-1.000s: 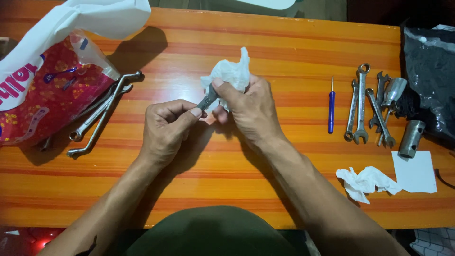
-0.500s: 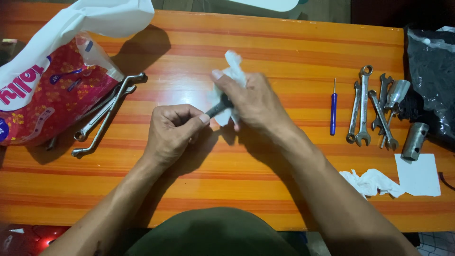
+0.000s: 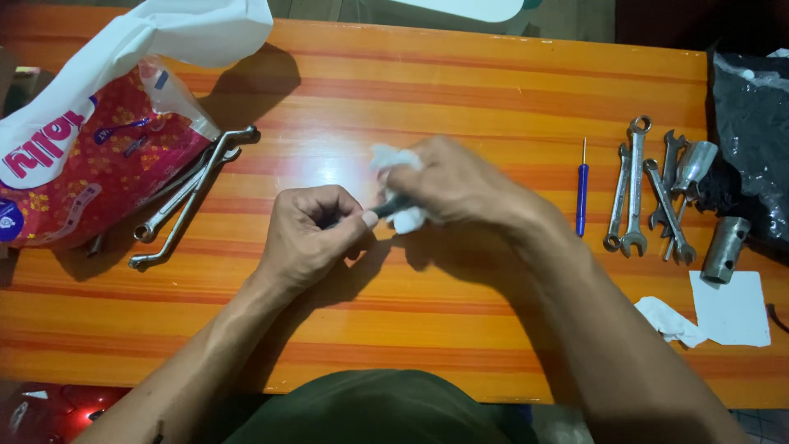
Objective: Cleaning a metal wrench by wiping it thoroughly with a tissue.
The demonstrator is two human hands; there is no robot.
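Orange-striped wooden tabletop, viewed from above, dark floor beyond far edge.

Far left: red and white plastic bag, crumpled, open mouth upward. Two long offset ring spanners, lying against bag's right side, crossing, slanting toward near-left.

Centre-left: left hand, forearm entering from near edge, knuckles up, fingers curled shut, thumb and forefinger pinched on near end of small dark wrench.

Centre: right hand, forearm crossing from near-right, palm down, fingers closed round white tissue wrapped over wrench's far end; only short stretch of wrench visible between hands, held just above tabletop.

Right: blue-handled small screwdriver, lying lengthwise. Group of combination spanners, side by side, partly overlapping. Metal tube socket. White paper square with second crumpled tissue beside it. Black plastic bag at far-right edge.
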